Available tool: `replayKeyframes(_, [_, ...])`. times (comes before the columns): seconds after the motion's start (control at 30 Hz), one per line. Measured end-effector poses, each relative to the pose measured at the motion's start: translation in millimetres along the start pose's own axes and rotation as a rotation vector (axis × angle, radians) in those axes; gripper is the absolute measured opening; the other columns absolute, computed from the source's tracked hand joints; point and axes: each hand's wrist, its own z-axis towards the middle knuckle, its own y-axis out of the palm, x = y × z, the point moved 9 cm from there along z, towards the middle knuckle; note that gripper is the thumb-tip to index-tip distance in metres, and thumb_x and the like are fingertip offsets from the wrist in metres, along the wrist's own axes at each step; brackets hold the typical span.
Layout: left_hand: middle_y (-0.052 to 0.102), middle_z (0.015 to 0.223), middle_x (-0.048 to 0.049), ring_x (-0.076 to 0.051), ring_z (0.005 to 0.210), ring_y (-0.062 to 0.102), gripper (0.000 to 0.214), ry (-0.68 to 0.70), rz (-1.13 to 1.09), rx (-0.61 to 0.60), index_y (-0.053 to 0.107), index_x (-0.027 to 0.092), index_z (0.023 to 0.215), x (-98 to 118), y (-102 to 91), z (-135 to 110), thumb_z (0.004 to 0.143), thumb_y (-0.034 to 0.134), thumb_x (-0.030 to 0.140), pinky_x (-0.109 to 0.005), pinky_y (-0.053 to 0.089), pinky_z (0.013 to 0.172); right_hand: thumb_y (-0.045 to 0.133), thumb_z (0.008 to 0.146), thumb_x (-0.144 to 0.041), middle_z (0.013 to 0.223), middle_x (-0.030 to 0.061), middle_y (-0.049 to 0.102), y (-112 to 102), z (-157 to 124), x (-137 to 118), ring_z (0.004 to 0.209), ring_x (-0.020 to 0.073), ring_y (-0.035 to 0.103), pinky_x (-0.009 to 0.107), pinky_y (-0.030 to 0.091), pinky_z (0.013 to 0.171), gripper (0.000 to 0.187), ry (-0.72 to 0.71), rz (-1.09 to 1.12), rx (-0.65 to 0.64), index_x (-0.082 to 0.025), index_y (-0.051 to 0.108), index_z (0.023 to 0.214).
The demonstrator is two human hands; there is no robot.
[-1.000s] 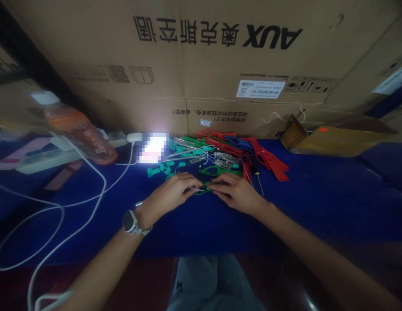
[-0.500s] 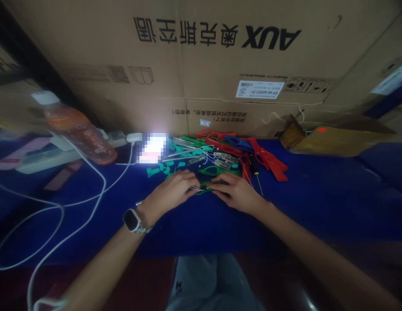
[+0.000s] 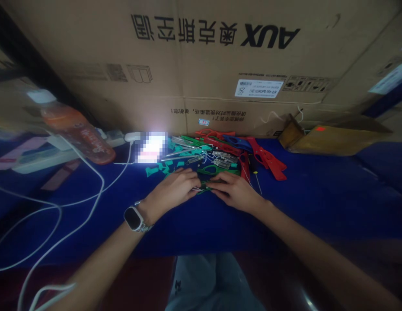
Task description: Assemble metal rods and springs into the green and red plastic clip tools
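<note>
Between my two hands a green plastic piece [image 3: 204,186] rests low over the blue table, with thin pale wires at its left end. My left hand [image 3: 181,185], with a watch on its wrist, has its fingers closed on the left side of the piece. From the other side my right hand [image 3: 231,190] pinches the piece's right end. My fingers hide most of its shape. Just beyond lies another green plastic part [image 3: 217,170] with a loop-shaped opening. Small teal pieces [image 3: 152,170] are scattered beyond my left hand.
Red plastic parts [image 3: 269,160], a blue part [image 3: 236,141] and clear pieces [image 3: 222,162] are heaped behind my hands. A yellow-handled screwdriver [image 3: 257,182] lies at right. Left stand a bottle [image 3: 79,131], white cable [image 3: 97,198] and bright screen [image 3: 152,147]. A large carton [image 3: 201,60] walls the back.
The whole view has shifted slightly to the left. Both hands stay on the green piece, with hardly any visible movement.
</note>
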Motion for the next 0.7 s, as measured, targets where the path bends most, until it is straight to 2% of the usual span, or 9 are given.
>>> replayKeyframes(0.13, [0.067,0.092,-0.0044,-0.022,0.09,0.063,0.007,0.037,0.024,0.017,0.071,0.017,0.092,1,-1.8,-1,0.092,0.064,0.018,-0.039,0.045,0.091,0.059,0.096,-0.022,0.105,0.0098,0.068,0,0,-1,0.099,0.0215,0.067,0.04,0.059,0.088,0.023,-0.012,-0.008,0.004,-0.021,0.073,0.114])
replayKeyframes(0.27, [0.067,0.088,-0.0033,-0.021,0.088,0.062,0.008,0.052,-0.067,0.045,0.072,0.018,0.092,-5,-2.9,-4,0.092,0.065,0.02,-0.036,0.045,0.087,0.058,0.096,-0.023,0.104,0.0091,0.069,0,0,0,0.097,0.021,0.067,0.039,0.059,0.087,0.023,-0.018,-0.013,0.017,-0.021,0.073,0.114])
replayKeyframes(0.47, [0.069,0.094,-0.0032,-0.019,0.091,0.063,0.013,-0.052,-0.302,0.059,0.073,0.021,0.101,-20,0.8,-4,0.096,0.062,0.026,-0.031,0.047,0.08,0.058,0.097,-0.023,0.105,0.0092,0.069,-1,0,-1,0.096,0.0211,0.067,0.039,0.06,0.086,0.024,-0.026,-0.041,0.015,-0.021,0.071,0.116])
replayKeyframes(0.6, [0.069,0.094,-0.0021,-0.018,0.09,0.063,0.012,-0.083,-0.362,0.055,0.073,0.022,0.1,-23,5.0,0,0.095,0.063,0.027,-0.031,0.047,0.081,0.054,0.099,-0.024,0.107,0.0099,0.068,-1,0,-6,0.098,0.0218,0.067,0.04,0.06,0.086,0.027,-0.061,-0.114,-0.02,-0.022,0.069,0.121])
replayKeyframes(0.7, [0.068,0.092,-0.0012,-0.017,0.088,0.063,0.012,-0.086,-0.376,0.057,0.072,0.022,0.099,-24,6.4,0,0.096,0.062,0.028,-0.031,0.048,0.079,0.054,0.099,-0.025,0.108,0.0091,0.068,-2,0,-7,0.097,0.0212,0.068,0.039,0.061,0.085,0.026,-0.073,-0.134,-0.012,-0.023,0.071,0.118])
